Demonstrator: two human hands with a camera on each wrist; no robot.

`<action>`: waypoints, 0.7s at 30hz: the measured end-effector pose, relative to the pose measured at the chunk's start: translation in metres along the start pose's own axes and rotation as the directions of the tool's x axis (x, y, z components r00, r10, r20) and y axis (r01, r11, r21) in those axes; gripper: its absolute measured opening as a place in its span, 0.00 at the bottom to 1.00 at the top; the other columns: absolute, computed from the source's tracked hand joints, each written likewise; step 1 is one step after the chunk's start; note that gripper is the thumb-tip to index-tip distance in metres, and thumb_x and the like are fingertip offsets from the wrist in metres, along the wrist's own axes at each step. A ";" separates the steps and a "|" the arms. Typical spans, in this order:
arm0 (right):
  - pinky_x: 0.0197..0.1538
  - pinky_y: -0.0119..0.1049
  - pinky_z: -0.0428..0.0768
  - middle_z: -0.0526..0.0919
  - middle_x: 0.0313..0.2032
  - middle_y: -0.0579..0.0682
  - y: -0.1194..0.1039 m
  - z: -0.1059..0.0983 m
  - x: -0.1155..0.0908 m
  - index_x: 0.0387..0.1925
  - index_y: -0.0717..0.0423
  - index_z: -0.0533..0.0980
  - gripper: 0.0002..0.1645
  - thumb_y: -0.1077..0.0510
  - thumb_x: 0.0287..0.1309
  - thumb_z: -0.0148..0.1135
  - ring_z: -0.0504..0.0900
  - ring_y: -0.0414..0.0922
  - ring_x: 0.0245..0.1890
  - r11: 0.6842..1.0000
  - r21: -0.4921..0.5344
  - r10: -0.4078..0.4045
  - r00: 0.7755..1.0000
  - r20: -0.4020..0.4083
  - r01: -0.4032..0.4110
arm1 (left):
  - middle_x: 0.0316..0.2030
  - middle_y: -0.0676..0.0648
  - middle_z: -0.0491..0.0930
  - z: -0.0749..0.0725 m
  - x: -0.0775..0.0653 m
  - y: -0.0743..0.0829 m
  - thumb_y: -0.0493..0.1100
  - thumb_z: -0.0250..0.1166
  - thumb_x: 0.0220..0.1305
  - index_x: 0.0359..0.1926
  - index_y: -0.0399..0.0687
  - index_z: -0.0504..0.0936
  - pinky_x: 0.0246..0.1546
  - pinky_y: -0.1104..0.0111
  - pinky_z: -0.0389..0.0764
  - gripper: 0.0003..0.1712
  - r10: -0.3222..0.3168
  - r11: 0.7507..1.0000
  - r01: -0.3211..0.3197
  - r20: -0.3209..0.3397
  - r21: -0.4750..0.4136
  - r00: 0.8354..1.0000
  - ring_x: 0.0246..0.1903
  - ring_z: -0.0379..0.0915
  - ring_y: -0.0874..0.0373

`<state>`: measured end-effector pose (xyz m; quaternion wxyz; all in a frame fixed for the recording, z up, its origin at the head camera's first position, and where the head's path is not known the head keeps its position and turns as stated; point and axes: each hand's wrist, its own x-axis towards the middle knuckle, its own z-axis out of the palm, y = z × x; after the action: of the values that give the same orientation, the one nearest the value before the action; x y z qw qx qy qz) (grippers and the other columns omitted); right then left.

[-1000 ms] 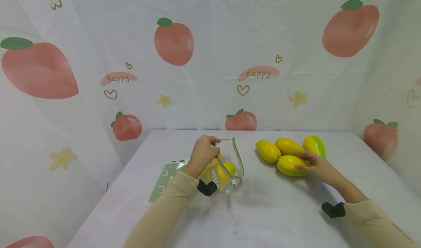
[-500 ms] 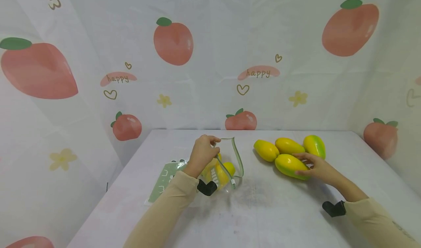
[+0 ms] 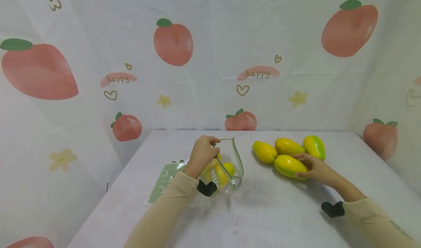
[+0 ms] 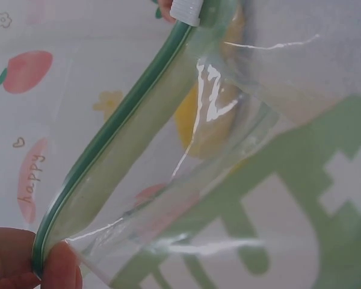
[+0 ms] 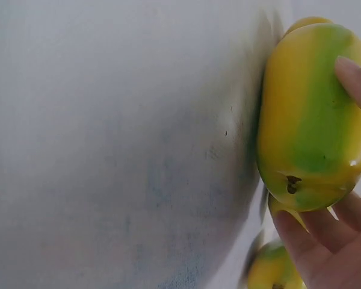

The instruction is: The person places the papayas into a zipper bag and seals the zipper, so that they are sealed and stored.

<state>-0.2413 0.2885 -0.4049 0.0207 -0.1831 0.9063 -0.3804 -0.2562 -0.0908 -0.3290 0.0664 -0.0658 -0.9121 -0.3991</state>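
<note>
1. The near fruit (image 3: pixel 288 166) is found on the right side of the table (image 3: pixel 250 218). It is held by the right hand (image 3: pixel 320 169), with the thumb laid over its green band and the fingers placed around its other side and end.

2. The clear bag (image 3: pixel 214 175) is set to the left of the loose fruit. Its rim is pinched between the thumb and fingers of the left hand (image 3: pixel 204 155), and a gap is left at the mouth beside the zip strip (image 3: pixel 238 160). Yellow fruit (image 3: pixel 227 170) is seen inside.

3. Beyond the near fruit, a left fruit (image 3: pixel 265 152), a back fruit (image 3: pixel 289 146) and a far-right fruit (image 3: pixel 314 147) are grouped close together.

4. The near fruit is judged firm and rather slippery, given its glossy skin – its weight cannot be told. It is best taken around the rounded middle, thumb opposite fingers, rather than by the narrowing end.

5. The bag is judged light, thin and floppy – easily creased or collapsed. It is best gripped at the stiffer zip strip, clear of the white slider (image 4: pixel 187 11), so that the mouth is kept apart.
</note>
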 end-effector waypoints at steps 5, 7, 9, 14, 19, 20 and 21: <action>0.58 0.66 0.69 0.72 0.59 0.70 0.000 0.000 -0.001 0.61 0.69 0.66 0.37 0.57 0.54 0.69 0.72 0.67 0.57 0.999 -0.006 -0.045 0.999 -0.006 0.045 | 0.43 0.40 0.79 0.000 0.000 -0.001 0.32 0.63 0.57 0.49 0.43 0.85 0.26 0.72 0.82 0.17 0.003 1.000 -0.003 0.001 -0.005 1.000 0.22 0.81 0.61; 0.58 0.65 0.70 0.72 0.59 0.70 0.000 0.000 -0.001 0.61 0.69 0.66 0.38 0.57 0.54 0.69 0.73 0.67 0.56 0.999 -0.008 -0.047 0.999 -0.007 0.047 | 0.43 0.40 0.79 0.001 0.000 -0.001 0.32 0.63 0.57 0.48 0.43 0.85 0.26 0.73 0.82 0.17 0.004 1.000 -0.004 -0.006 0.002 1.000 0.22 0.80 0.61; 0.57 0.64 0.71 0.72 0.58 0.70 0.000 0.000 -0.001 0.61 0.69 0.66 0.38 0.56 0.53 0.69 0.73 0.67 0.56 0.999 -0.010 -0.047 0.999 -0.007 0.047 | 0.43 0.40 0.79 0.000 0.000 -0.001 0.32 0.63 0.56 0.48 0.43 0.85 0.26 0.73 0.82 0.17 0.006 1.000 -0.006 -0.013 0.008 1.000 0.21 0.79 0.62; 0.56 0.64 0.72 0.73 0.57 0.70 0.000 -0.001 -0.001 0.62 0.69 0.66 0.38 0.57 0.53 0.69 0.73 0.67 0.56 0.998 -0.015 -0.055 0.998 -0.005 0.055 | 0.42 0.40 0.79 -0.001 -0.001 0.000 0.32 0.63 0.56 0.48 0.43 0.85 0.25 0.73 0.81 0.17 0.015 1.000 -0.014 -0.022 0.018 1.000 0.21 0.78 0.62; 0.56 0.64 0.72 0.74 0.57 0.70 -0.001 -0.001 -0.001 0.62 0.68 0.66 0.38 0.57 0.54 0.69 0.74 0.67 0.55 0.998 -0.012 -0.070 0.998 0.002 0.070 | 0.42 0.39 0.79 -0.003 -0.002 0.000 0.32 0.64 0.56 0.47 0.42 0.85 0.26 0.73 0.81 0.17 0.017 1.000 -0.016 -0.023 0.017 1.000 0.20 0.78 0.62; 0.56 0.64 0.72 0.73 0.57 0.70 -0.001 -0.001 -0.001 0.62 0.68 0.66 0.38 0.57 0.54 0.69 0.73 0.67 0.55 0.998 -0.011 -0.070 0.998 0.002 0.070 | 0.42 0.39 0.79 -0.003 -0.002 0.000 0.32 0.64 0.56 0.47 0.42 0.85 0.26 0.73 0.81 0.17 0.017 1.000 -0.017 -0.024 0.019 1.000 0.21 0.78 0.62; 0.56 0.64 0.72 0.73 0.57 0.70 -0.001 -0.001 -0.002 0.62 0.68 0.66 0.38 0.57 0.54 0.69 0.73 0.66 0.55 0.998 -0.010 -0.068 0.998 0.004 0.068 | 0.42 0.39 0.79 -0.003 -0.002 0.000 0.32 0.64 0.56 0.47 0.42 0.85 0.26 0.73 0.81 0.17 0.021 1.000 -0.020 -0.025 0.022 0.999 0.21 0.77 0.62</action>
<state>-0.2396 0.2888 -0.4036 0.0084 -0.2145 0.9015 -0.3759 -0.2539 -0.0930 -0.3276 0.0825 -0.0694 -0.9147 -0.3895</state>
